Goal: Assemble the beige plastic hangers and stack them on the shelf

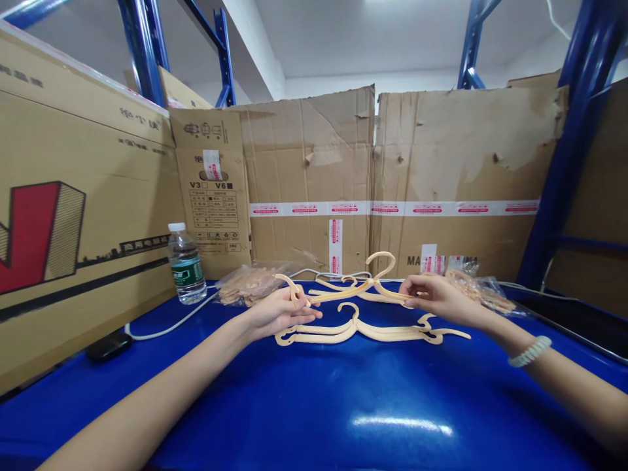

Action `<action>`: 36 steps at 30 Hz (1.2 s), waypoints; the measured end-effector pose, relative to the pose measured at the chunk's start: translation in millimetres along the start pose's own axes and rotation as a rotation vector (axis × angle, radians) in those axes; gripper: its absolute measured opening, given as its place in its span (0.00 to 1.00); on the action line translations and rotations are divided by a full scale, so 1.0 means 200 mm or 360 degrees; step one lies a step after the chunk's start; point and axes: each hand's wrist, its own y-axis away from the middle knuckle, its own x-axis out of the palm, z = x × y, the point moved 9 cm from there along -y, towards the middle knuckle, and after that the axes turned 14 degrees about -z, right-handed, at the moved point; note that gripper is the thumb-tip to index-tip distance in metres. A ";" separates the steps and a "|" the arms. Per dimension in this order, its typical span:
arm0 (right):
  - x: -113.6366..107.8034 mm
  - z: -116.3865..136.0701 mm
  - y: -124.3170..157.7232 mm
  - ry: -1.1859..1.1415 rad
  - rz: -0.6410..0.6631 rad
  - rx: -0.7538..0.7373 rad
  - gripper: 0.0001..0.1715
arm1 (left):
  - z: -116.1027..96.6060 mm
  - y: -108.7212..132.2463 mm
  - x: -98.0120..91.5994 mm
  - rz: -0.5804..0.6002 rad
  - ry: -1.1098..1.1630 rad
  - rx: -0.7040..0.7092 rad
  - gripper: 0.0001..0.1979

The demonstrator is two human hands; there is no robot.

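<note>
A cream plastic clothes hanger [343, 294] is held above the blue table, its hook pointing up. My left hand [280, 311] grips its left end, thumb and forefinger pinching while the other fingers stretch out. At the opposite end, my right hand [436, 296] pinches the hanger's tip between thumb and fingers. Just in front of it, several similar parts form a folded-looking hanger [328, 333] lying flat on the table. Behind the held one, another hanger [328, 284] lies partly hidden.
A bag of hanger parts [250, 285] lies at the left, another plastic bag [483, 292] at the right. A water bottle [187, 265] stands beside a white cable [171, 329] and a black object [108, 347]. Cardboard boxes [309, 157] line the back of the blue table [314, 405].
</note>
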 end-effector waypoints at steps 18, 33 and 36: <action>0.03 0.02 0.01 0.0022 -0.0020 0.0044 0.18 | 0.03 -0.01 -0.02 -0.0119 0.0289 -0.0128 0.11; 0.06 0.04 0.02 0.0089 -0.0057 0.0002 0.12 | 0.04 -0.04 -0.07 -0.0366 0.0283 -0.0084 0.14; 0.07 0.05 0.02 0.0080 -0.0032 -0.0001 0.13 | 0.04 -0.05 -0.09 -0.0407 0.0251 -0.0042 0.14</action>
